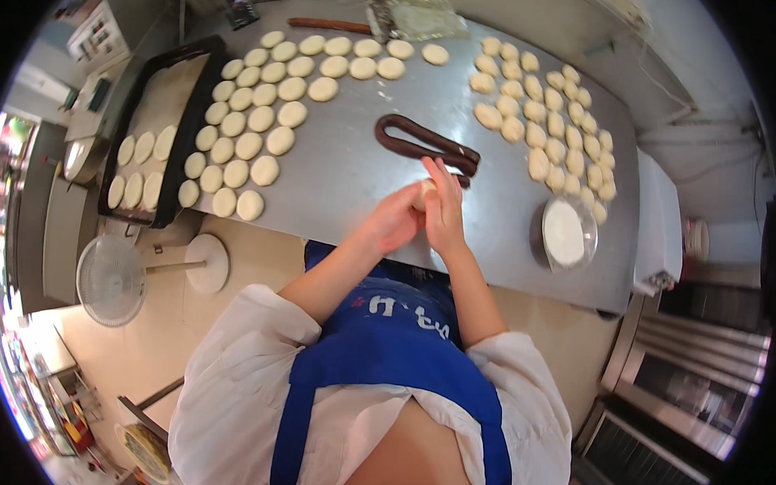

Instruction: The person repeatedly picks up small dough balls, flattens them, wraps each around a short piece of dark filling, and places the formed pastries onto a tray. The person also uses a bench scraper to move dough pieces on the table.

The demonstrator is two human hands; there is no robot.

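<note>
Left hand (pixel 395 219) and right hand (pixel 445 212) press pale, rounded dough piece (pixel 424 193) between them; likely soft, light; cradle edges.

My steel tabletop (pixel 348 168) is fairly brightly and evenly lit, a soft whitish sheen spreading across it. Harsh glare washes out the far left edge, while the steel appliance (pixel 686 381) to my right sits dimmer. Straight lines bow toward the black rim; fine detail on my fingers (pixel 447 191) looks soft.

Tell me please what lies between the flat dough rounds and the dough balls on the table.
In the head view, a folded dark brown rope lies there; nearby, the left hand and right hand hold pale dough.
</note>
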